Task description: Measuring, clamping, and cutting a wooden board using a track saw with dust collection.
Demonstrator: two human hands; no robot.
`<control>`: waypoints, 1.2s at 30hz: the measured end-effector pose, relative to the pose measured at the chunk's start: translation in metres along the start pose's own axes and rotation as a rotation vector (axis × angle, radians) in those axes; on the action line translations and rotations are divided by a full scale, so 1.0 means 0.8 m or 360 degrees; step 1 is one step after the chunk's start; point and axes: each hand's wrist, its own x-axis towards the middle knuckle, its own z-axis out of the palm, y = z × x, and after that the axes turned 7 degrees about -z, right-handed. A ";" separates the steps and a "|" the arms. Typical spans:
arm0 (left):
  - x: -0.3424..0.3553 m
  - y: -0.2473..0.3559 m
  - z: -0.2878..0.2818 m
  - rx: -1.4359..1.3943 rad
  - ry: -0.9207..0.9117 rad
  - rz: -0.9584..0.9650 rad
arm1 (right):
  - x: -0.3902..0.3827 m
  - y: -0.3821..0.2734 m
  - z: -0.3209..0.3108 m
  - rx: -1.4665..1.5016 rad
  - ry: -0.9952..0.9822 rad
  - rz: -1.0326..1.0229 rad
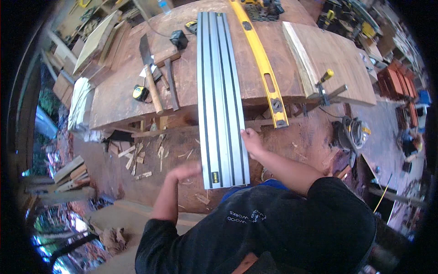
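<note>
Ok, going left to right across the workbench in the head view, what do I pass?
Yellow tape measure → hatchet → grey aluminium guide rail → yellow spirit level → wide wooden plank.

Long grey aluminium guide rail (221,96) with dark lengthwise strips lies flat on the wooden table (123,91), its near end overhanging the table edge.

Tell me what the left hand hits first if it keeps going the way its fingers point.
The left hand, blurred, points right toward the near end of the grey guide rail. The rail's left edge would likely come first. Whether the hand is level with the rail or above it is unclear.
</note>
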 end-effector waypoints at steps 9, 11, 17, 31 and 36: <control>0.191 0.206 -0.082 -0.1180 0.0964 0.0552 | -0.041 -0.010 0.024 -0.0577 0.0517 -0.0521; 0.158 0.221 -0.053 -0.1067 0.1204 0.0611 | -0.060 -0.034 0.013 -0.0609 0.0544 -0.0613; 0.071 0.315 0.024 -0.1048 0.1264 0.1194 | -0.097 -0.121 -0.059 -0.0549 0.0575 -0.1154; -0.023 0.775 0.080 0.1396 0.1532 0.2194 | -0.284 -0.382 -0.442 -0.1091 0.1089 -0.2409; 0.036 0.862 0.270 0.1804 0.1654 0.1832 | -0.329 -0.427 -0.656 -0.1810 0.1882 -0.2463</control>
